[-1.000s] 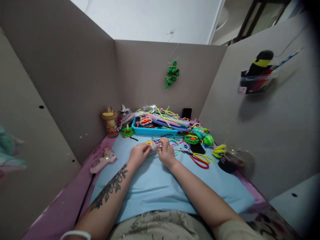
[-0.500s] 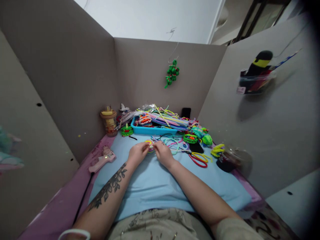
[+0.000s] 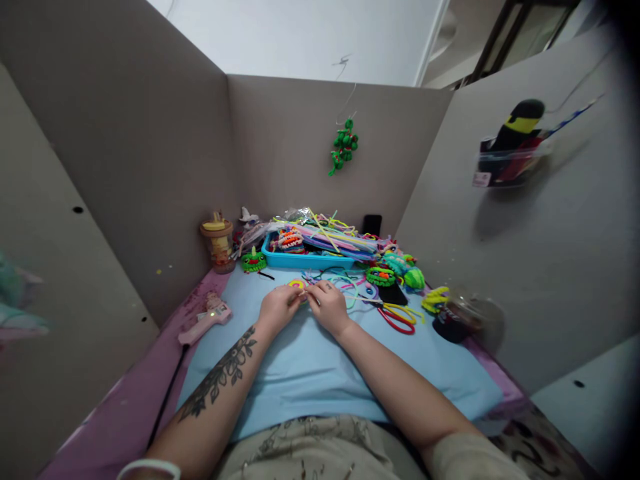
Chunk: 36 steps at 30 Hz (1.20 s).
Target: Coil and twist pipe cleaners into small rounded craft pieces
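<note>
Over the middle of the light-blue mat (image 3: 305, 373), both hands meet fingertip to fingertip. My left hand (image 3: 278, 311) is closed in a pinch, and so is my right hand (image 3: 329, 309). Between the fingertips is a small pale piece of pipe cleaner, mostly hidden by the fingers. A yellow and pink pipe-cleaner coil (image 3: 297, 284) shows just beyond the left fingers; whether it joins the pinched piece I cannot tell. Loose coloured pipe cleaners (image 3: 356, 288) lie beyond the right hand. Beside them rest scissors with red handles (image 3: 400, 323), blades pointing left.
A blue tray (image 3: 310, 262) heaped with pipe cleaners stands at the back. A green frog-like figure (image 3: 254, 261) sits at its left, near a lidded cup (image 3: 219, 247). Left lies a pink glue gun (image 3: 206, 323) with a black cord. A dark-based clear container (image 3: 456, 320) is at right.
My hands have drawn slightly closer together, the left shifting a little to the right. More of the yellow coil shows past the left fingers. Both pinches stay closed.
</note>
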Each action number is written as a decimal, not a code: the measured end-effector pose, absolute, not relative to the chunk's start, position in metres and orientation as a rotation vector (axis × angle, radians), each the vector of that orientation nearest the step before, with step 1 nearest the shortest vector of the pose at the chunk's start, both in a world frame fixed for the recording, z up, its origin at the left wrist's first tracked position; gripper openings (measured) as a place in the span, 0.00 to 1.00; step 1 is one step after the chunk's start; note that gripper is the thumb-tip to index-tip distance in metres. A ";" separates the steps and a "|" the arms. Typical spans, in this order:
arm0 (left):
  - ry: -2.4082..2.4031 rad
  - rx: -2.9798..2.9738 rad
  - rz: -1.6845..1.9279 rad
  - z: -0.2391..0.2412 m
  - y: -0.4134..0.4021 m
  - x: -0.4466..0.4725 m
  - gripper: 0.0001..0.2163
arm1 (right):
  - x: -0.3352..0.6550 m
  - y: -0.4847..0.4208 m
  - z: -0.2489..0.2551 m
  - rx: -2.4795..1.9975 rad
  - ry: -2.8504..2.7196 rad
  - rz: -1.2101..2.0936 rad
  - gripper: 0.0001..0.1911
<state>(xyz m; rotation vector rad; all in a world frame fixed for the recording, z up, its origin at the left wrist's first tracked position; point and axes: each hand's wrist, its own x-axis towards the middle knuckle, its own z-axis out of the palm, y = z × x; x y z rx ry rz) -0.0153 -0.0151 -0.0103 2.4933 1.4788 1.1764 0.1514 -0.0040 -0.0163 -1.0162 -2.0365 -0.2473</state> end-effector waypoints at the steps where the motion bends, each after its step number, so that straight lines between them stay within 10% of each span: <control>1: 1.471 2.501 1.170 -0.010 -0.015 -0.015 0.10 | 0.151 -0.004 -0.016 -1.023 -2.042 -0.251 0.08; 36: 1.513 2.159 1.132 -0.007 -0.014 -0.015 0.12 | 0.149 -0.007 -0.013 -0.936 -2.149 -0.234 0.07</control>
